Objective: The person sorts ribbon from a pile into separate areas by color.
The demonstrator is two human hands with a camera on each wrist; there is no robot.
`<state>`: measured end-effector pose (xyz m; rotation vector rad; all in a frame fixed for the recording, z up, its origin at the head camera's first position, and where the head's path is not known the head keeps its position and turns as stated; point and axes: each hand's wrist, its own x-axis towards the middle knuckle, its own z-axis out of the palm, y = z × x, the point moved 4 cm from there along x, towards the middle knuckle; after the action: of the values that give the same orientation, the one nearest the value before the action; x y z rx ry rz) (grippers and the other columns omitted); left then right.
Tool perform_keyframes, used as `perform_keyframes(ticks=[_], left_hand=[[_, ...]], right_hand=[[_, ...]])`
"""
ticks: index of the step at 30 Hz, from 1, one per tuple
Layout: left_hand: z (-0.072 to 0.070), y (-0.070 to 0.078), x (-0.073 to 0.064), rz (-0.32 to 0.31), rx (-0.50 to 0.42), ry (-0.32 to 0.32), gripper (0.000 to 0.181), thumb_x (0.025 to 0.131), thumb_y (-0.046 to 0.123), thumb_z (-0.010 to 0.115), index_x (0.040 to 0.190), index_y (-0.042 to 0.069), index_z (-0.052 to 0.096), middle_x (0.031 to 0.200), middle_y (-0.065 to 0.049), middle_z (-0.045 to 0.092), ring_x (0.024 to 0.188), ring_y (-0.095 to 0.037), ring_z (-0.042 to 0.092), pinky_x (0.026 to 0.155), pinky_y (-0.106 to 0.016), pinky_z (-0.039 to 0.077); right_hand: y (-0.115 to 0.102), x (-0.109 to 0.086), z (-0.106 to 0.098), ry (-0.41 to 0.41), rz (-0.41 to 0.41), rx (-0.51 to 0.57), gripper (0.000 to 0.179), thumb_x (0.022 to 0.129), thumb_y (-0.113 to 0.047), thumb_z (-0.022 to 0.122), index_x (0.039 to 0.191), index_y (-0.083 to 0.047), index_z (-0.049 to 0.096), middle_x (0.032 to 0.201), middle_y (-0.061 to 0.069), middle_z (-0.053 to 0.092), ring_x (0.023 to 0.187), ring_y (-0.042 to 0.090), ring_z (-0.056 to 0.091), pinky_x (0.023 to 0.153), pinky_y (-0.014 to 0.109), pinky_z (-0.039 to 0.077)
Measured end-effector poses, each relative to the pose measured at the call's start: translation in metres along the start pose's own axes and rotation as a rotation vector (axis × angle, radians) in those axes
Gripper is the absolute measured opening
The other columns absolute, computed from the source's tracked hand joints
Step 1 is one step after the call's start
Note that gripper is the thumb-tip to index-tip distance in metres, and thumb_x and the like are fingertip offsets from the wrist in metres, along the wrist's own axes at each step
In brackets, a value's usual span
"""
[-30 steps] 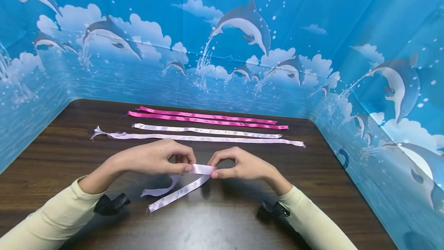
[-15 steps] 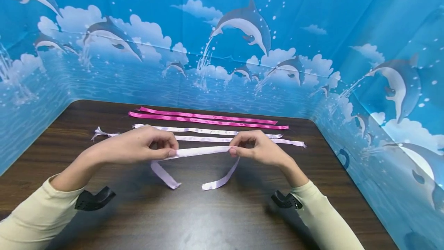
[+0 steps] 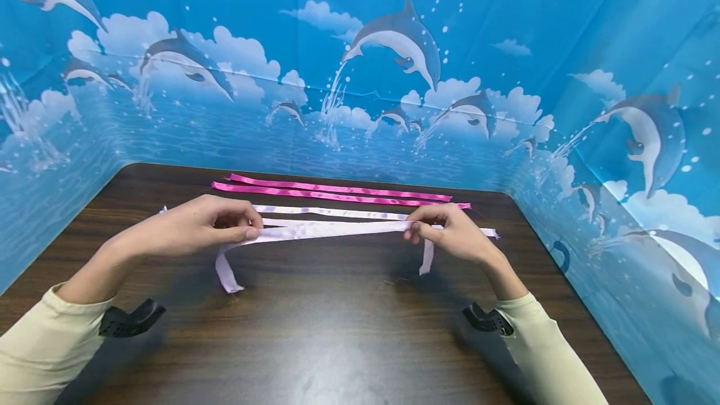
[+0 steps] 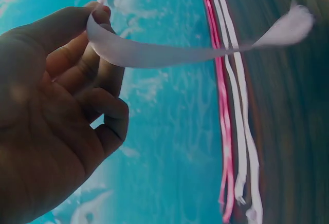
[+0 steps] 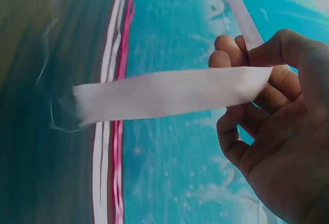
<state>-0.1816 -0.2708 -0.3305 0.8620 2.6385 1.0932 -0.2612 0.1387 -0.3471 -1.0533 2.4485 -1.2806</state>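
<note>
A pale lilac satin ribbon (image 3: 332, 230) is stretched between both hands above the table. My left hand (image 3: 197, 224) pinches it between thumb and fingers, and one loose end curls down below. My right hand (image 3: 452, 230) pinches the other side, with a short tail hanging under the fingers. In the left wrist view the ribbon's tail (image 4: 154, 55) loops from the fingertips out over the table. The right wrist view shows the opposite tail (image 5: 169, 94), its cut end frayed with fine loose threads.
Two bright pink ribbons (image 3: 337, 195) lie side by side near the table's back edge. In front of them run two white or pale lilac ribbons (image 3: 332, 212), partly covered by the hands. A blue dolphin-print backdrop (image 3: 225, 130) encloses the dark wood table (image 3: 315, 317).
Both hands have moved apart and slightly away from the body, drawing the folded ribbon out into a long span. Its two ends now hang below opposite hands.
</note>
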Motion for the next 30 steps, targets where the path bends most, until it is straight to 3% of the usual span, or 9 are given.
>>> perform_keyframes(ticks=[4, 8, 11, 14, 19, 25, 30], left_hand=[[-0.008, -0.019, -0.001, -0.042, -0.031, 0.027, 0.012, 0.103, 0.027, 0.064, 0.114, 0.024, 0.068, 0.087, -0.001, 0.061, 0.075, -0.02, 0.054, 0.06, -0.033, 0.046], [-0.017, -0.042, -0.003, -0.081, -0.066, 0.049, 0.019, 0.102, 0.026, 0.065, 0.12, 0.018, 0.067, 0.098, -0.006, 0.064, 0.084, -0.024, 0.057, 0.068, -0.035, 0.049], [-0.023, -0.058, -0.007, -0.114, -0.054, 0.065, 0.024, 0.101, 0.026, 0.066, 0.122, 0.014, 0.066, 0.104, -0.006, 0.065, 0.089, -0.025, 0.058, 0.073, -0.036, 0.05], [-0.028, -0.07, -0.01, -0.146, -0.021, 0.083, 0.026, 0.101, 0.026, 0.067, 0.122, 0.012, 0.065, 0.105, -0.005, 0.066, 0.09, -0.025, 0.059, 0.074, -0.036, 0.05], [-0.033, -0.082, -0.014, -0.176, 0.044, 0.119, 0.024, 0.101, 0.027, 0.066, 0.12, 0.013, 0.067, 0.105, -0.003, 0.067, 0.092, -0.025, 0.058, 0.073, -0.033, 0.049], [-0.03, -0.09, -0.01, -0.17, 0.089, 0.105, 0.015, 0.1, 0.019, 0.067, 0.114, 0.013, 0.07, 0.099, -0.001, 0.069, 0.089, -0.023, 0.062, 0.074, -0.033, 0.051], [-0.024, -0.101, -0.009, -0.19, 0.184, 0.092, 0.008, 0.099, 0.017, 0.069, 0.105, 0.013, 0.073, 0.09, 0.003, 0.067, 0.082, -0.018, 0.059, 0.072, -0.035, 0.049]], right_hand=[[0.006, -0.007, -0.017, 0.031, 0.028, -0.001, 0.015, 0.103, -0.008, 0.061, 0.107, -0.005, 0.075, 0.089, 0.006, 0.074, 0.08, 0.032, 0.07, 0.068, 0.035, 0.055], [0.015, -0.013, -0.031, 0.052, 0.065, -0.048, 0.016, 0.103, -0.007, 0.06, 0.108, -0.003, 0.075, 0.088, 0.005, 0.074, 0.078, 0.035, 0.065, 0.06, 0.031, 0.051], [0.024, -0.016, -0.038, 0.027, 0.103, -0.078, 0.02, 0.105, -0.011, 0.057, 0.111, -0.006, 0.075, 0.087, 0.004, 0.073, 0.071, 0.034, 0.06, 0.048, 0.031, 0.04], [0.033, -0.017, -0.041, -0.024, 0.132, -0.052, 0.025, 0.107, -0.01, 0.051, 0.115, -0.005, 0.074, 0.088, 0.006, 0.073, 0.068, 0.034, 0.059, 0.044, 0.03, 0.036], [0.05, -0.02, -0.046, -0.097, 0.167, 0.023, 0.03, 0.108, -0.006, 0.044, 0.12, 0.0, 0.071, 0.092, 0.009, 0.074, 0.076, 0.04, 0.063, 0.056, 0.037, 0.043], [0.079, -0.024, -0.049, -0.17, 0.218, 0.132, 0.035, 0.11, -0.022, 0.047, 0.115, 0.003, 0.071, 0.099, 0.024, 0.071, 0.084, 0.057, 0.057, 0.07, 0.049, 0.047], [0.107, -0.028, -0.047, -0.251, 0.308, 0.17, 0.043, 0.11, -0.028, 0.048, 0.116, 0.009, 0.068, 0.099, 0.025, 0.071, 0.082, 0.046, 0.064, 0.074, 0.046, 0.049]])
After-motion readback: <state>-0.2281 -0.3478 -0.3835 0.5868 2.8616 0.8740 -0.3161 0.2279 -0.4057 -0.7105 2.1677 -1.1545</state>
